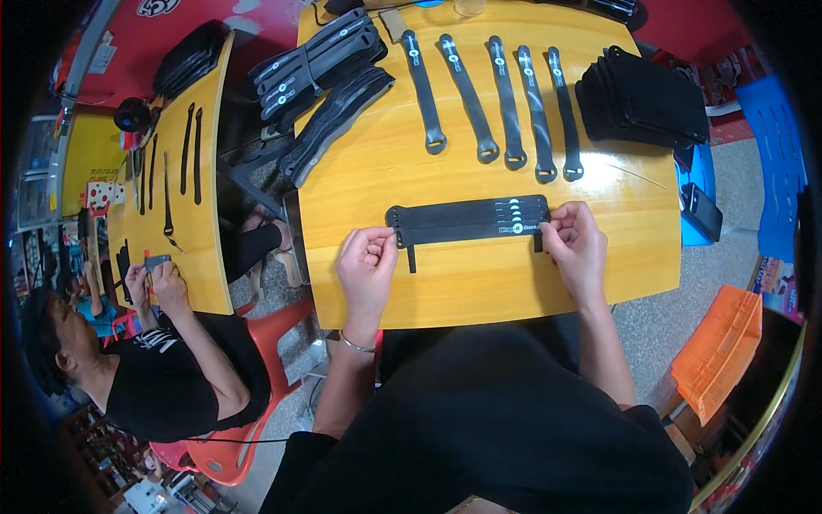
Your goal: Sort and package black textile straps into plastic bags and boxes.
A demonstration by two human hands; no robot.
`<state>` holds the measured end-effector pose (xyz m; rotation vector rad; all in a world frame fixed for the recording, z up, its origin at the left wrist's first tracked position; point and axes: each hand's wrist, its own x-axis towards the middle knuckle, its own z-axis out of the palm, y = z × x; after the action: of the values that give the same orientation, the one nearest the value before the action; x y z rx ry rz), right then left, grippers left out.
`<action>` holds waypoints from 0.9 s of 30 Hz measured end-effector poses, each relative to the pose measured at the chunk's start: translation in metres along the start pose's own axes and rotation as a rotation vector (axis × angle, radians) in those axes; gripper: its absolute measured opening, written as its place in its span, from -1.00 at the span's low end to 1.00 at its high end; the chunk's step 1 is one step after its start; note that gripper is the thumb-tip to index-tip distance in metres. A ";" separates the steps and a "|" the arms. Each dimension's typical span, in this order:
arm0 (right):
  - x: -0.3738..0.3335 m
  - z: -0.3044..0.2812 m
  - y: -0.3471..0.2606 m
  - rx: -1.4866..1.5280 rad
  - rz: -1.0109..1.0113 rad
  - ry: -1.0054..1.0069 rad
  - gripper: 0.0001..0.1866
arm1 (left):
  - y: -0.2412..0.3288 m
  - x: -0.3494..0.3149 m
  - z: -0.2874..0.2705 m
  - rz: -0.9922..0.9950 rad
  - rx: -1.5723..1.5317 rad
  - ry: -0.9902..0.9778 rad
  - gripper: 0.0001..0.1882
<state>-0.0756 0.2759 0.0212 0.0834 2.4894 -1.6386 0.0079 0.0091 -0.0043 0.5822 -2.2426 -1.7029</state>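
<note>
A flat set of overlapping black straps (454,223) lies across the yellow table in front of me, white printed marks near its right end. Two short black strips stick out below it, one near each end. My left hand (368,264) has its fingers curled in a pinch at the lower left corner, by the slotted strap ends. At the right end, my right hand (576,248) pinches the edge between thumb and fingers. Beyond the set, several single black straps (475,100) are spread out lengthwise, their slotted ends toward me.
Bundled black straps (321,64) and a loose pile (341,118) lie at the far left. A stack of black pieces (640,98) stands far right. Beside the table are a blue bin (695,182) and an orange crate (717,351). A co-worker (163,368) handles straps at the left table (201,248).
</note>
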 end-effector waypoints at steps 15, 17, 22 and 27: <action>-0.001 0.001 0.001 -0.017 -0.023 0.016 -0.81 | 0.008 -0.001 0.004 0.059 0.108 0.037 -0.90; -0.001 0.001 0.000 -0.021 -0.018 0.020 -0.80 | 0.010 -0.001 0.005 0.088 0.162 0.052 -0.91; 0.000 -0.001 0.003 -0.102 -0.065 0.033 -0.81 | 0.012 -0.001 0.004 0.079 0.174 0.065 -0.92; -0.001 -0.004 0.010 0.013 -0.067 0.036 -0.84 | 0.010 -0.003 -0.002 0.098 0.162 0.025 -0.88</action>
<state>-0.0741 0.2834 0.0139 0.0315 2.5346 -1.6933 0.0094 0.0109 0.0058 0.5167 -2.3648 -1.4697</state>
